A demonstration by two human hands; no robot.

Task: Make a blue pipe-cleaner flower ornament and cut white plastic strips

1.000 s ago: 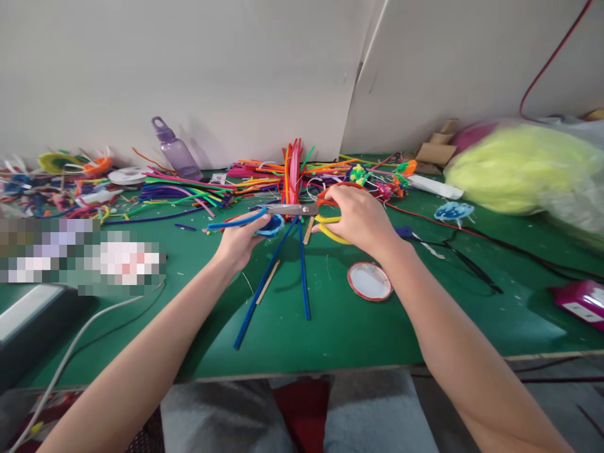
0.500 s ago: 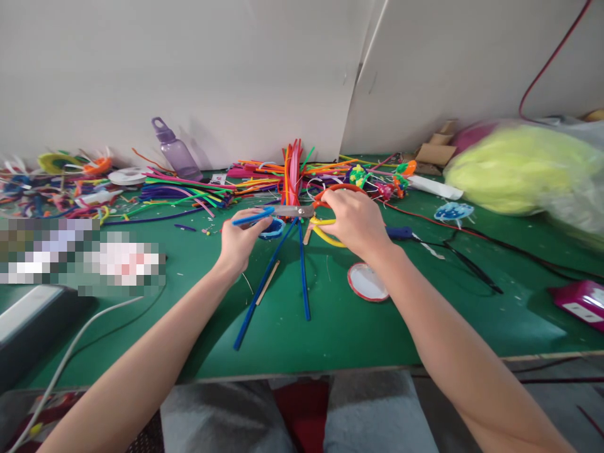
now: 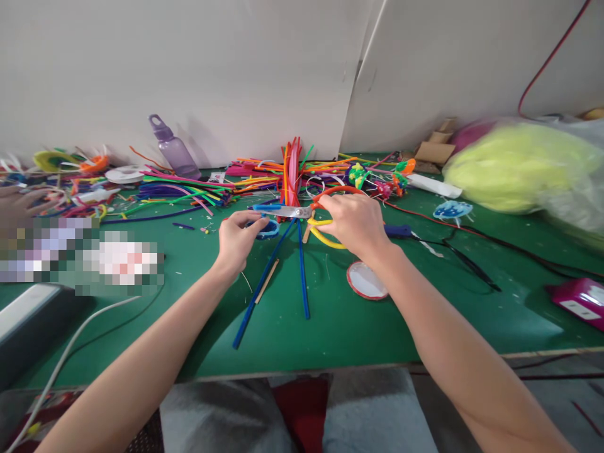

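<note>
Listing my desk from its left edge to its right, 9 entries.

1. Another person's hand, at the far left edge among loose craft pieces; not mine.
2. Grey box with a white cable, front left corner, parked off the working patch.
3. Purple bottle, back edge against the wall, upright and tilted slightly.
4. Pile of pipe cleaners, fanned along the back edge, near enough to draw from.
5. My left hand, fingers narrowed to pinch a short blue pipe cleaner, held level so its end meets the blades.
6. 2 long blue pipe cleaners, lying on the green surface beneath both hands.
7. Scissors, orange-handled, blades pointing left at the blue piece; I cannot tell how far apart the blades stand.
8. My right hand, closed through the handles, a yellow pipe cleaner looped under it.
9. Round lid, then black cables, a yellow-green bag and a magenta box toward the right edge.
</note>
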